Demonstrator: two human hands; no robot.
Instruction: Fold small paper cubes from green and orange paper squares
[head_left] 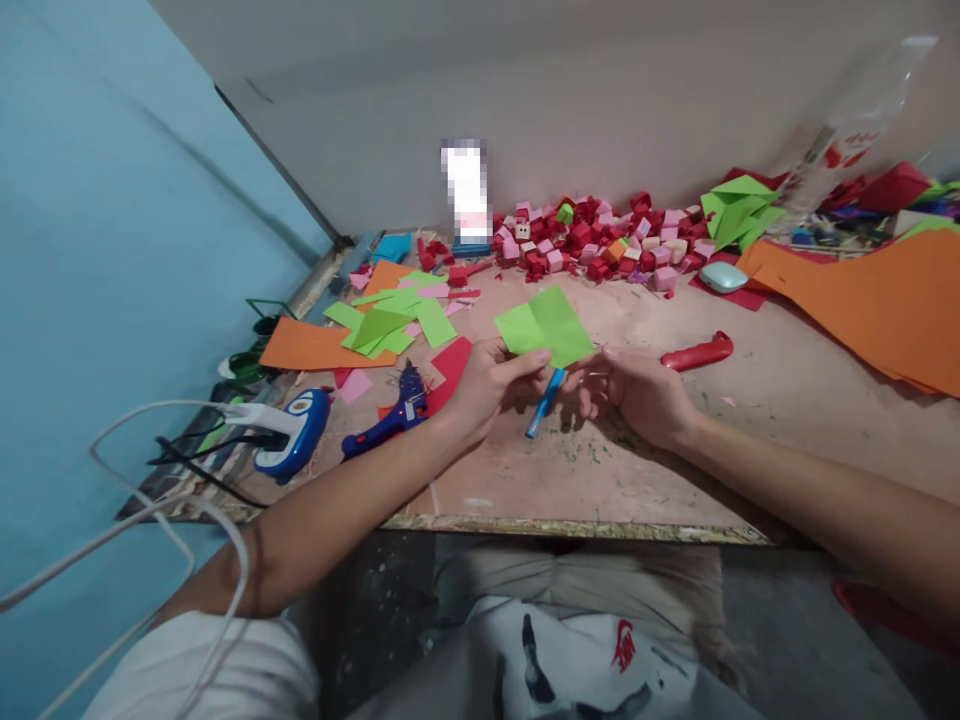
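Observation:
A green sheet of paper (546,325), with a crease in it, is held up over the table. My left hand (491,385) pinches its lower left part between thumb and fingers. At the paper's lower right corner is my right hand (637,390), its thumb and fingertips closed on the edge. Below the paper a slim blue pen-like stick (545,403) slants between the two hands; whether it lies on the table or touches the fingers I cannot tell. A red-handled cutter (697,352) lies just beyond my right hand. Left of my left hand rests a blue glue gun (390,415).
Green strips (379,325) and orange paper (311,345) lie at the left. Many small red and pink paper cubes (592,240) are heaped along the wall by a lit phone (469,190). A blue-white power socket (294,435) with cables sits left; orange sheets (870,310) lie right.

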